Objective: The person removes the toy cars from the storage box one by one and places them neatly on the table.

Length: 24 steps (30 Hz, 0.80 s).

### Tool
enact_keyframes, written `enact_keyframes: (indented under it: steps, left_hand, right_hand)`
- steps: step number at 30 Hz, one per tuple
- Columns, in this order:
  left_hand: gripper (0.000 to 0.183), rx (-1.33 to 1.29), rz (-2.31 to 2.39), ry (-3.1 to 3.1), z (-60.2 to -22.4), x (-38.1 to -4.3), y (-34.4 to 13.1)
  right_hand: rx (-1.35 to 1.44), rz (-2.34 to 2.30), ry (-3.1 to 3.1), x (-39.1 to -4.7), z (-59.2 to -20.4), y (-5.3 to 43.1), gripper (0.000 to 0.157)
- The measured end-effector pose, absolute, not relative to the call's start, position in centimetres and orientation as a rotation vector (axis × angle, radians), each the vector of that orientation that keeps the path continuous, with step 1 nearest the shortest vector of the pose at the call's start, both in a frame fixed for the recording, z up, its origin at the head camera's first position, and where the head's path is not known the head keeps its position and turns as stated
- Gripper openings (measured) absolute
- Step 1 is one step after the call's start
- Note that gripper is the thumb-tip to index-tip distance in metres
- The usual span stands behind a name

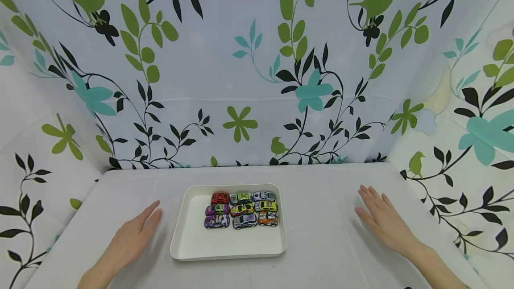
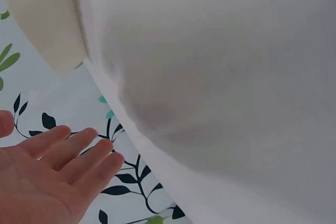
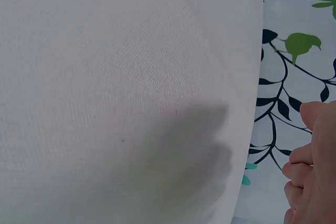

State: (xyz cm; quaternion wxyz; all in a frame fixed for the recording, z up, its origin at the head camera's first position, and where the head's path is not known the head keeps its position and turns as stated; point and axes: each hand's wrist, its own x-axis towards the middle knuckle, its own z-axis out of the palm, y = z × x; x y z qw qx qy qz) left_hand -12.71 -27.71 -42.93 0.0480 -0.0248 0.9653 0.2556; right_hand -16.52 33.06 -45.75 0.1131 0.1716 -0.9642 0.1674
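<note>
A white tray [image 1: 225, 246] lies on the table between the two hands. Toward its back right, several toy cars stand close together in three rows, among them a red car [image 1: 220, 198], a yellow car [image 1: 242, 209] and an orange car [image 1: 268, 218]. Left of the tray, the left hand [image 1: 134, 233] hovers with fingers straight and holds nothing; its palm shows in the left wrist view. Farther off on the other side, the right hand [image 1: 385, 222] is held over the table with fingers extended, also holding nothing, its shadow falling on the cloth.
A white cloth covers the table [image 1: 321, 235]. Behind and at both sides hangs a curtain [image 1: 209, 66] printed with leaves, birds and flowers, meeting the table's back edge.
</note>
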Motion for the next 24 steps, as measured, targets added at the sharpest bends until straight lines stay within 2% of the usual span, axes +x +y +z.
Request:
enact_keyframes:
  steps: [13,24]
  left_hand:
    - [0.079,-0.135,1.399,2.509,-42.7,-13.1,-25.5]
    - [0.092,-0.276,1.518,2.367,-43.3,-13.0,-24.5]
  right_hand:
    - [0.533,0.545,-2.825,-16.5,-45.5,31.4,0.058]
    - [0.549,0.607,-2.845,-16.2,-45.5,29.4,0.058]
